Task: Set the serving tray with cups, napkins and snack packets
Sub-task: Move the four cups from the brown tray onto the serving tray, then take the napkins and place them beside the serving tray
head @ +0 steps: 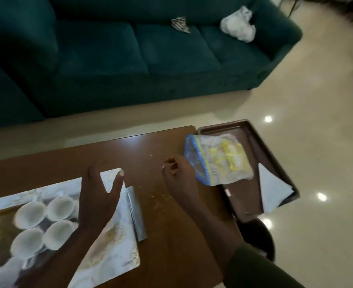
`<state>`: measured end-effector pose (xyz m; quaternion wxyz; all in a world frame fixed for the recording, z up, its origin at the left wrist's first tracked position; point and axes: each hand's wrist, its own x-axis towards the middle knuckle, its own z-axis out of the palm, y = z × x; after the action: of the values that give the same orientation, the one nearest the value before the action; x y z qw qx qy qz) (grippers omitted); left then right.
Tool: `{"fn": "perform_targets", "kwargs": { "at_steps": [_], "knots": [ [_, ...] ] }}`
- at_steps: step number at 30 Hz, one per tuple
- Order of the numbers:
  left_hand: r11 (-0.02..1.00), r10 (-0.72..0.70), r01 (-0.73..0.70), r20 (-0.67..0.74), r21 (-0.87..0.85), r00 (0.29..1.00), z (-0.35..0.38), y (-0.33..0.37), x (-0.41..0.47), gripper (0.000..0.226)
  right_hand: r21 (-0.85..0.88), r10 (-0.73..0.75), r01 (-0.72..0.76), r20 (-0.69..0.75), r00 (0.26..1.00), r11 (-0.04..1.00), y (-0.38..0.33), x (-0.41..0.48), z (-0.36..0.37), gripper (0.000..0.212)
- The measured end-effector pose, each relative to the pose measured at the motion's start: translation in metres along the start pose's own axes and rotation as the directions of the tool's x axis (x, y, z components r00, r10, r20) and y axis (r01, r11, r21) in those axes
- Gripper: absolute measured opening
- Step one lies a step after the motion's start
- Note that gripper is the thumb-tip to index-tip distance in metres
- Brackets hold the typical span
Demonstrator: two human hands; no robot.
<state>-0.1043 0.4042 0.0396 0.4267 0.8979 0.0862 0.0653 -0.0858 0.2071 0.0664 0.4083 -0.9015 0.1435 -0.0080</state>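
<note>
Snack bag (219,161) lies on tray (254,142), just beside right hand (178,173), fingers curled, empty; left hand (98,196) fingers apart.

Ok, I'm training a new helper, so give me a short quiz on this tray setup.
1. True or false: the cups already stand on the tray.
2. How many white cups sit on the mat?
3. What lies on the tray beside the snack bag? A) napkin B) spoon C) plate

Key: 1 false; 2 four; 3 A.
</note>
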Motion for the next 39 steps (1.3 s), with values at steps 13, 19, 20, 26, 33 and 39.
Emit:
{"fn": "perform_targets", "kwargs": {
  "at_steps": [13,19,20,26,33,39],
  "knots": [
    [0.944,0.31,-0.267,0.25,-0.193,0.917,0.213,0.159,-0.038,0.036,0.018,0.286,-0.292,-0.261,0.922,0.956,0.196,0.03,-0.203,0.013],
    [0.955,0.242,-0.102,0.527,-0.28,0.814,0.31,0.198,-0.089,0.047,-0.07,0.52,-0.543,-0.206,0.829,0.837,0.291,0.019,-0.259,0.032],
    [0.963,0.206,-0.045,0.621,-0.265,0.756,0.325,0.2,-0.097,0.054,-0.099,0.518,-0.545,-0.212,0.829,0.832,0.301,0.021,-0.265,0.035],
    [0.983,0.18,-0.057,0.834,-0.176,0.522,0.384,0.2,-0.124,0.073,-0.389,0.367,-0.365,-0.071,0.927,0.846,0.332,0.049,-0.279,0.04],
    [0.771,0.162,-0.637,0.964,0.011,0.212,0.41,0.2,-0.135,0.072,-0.724,0.287,-0.094,0.148,0.946,0.684,0.335,0.082,-0.272,0.045],
    [0.643,0.125,-0.764,0.977,0.052,0.171,0.4,0.197,-0.137,0.07,-0.845,0.271,-0.022,0.146,0.952,0.534,0.336,0.083,-0.256,0.048]
  ]
}}
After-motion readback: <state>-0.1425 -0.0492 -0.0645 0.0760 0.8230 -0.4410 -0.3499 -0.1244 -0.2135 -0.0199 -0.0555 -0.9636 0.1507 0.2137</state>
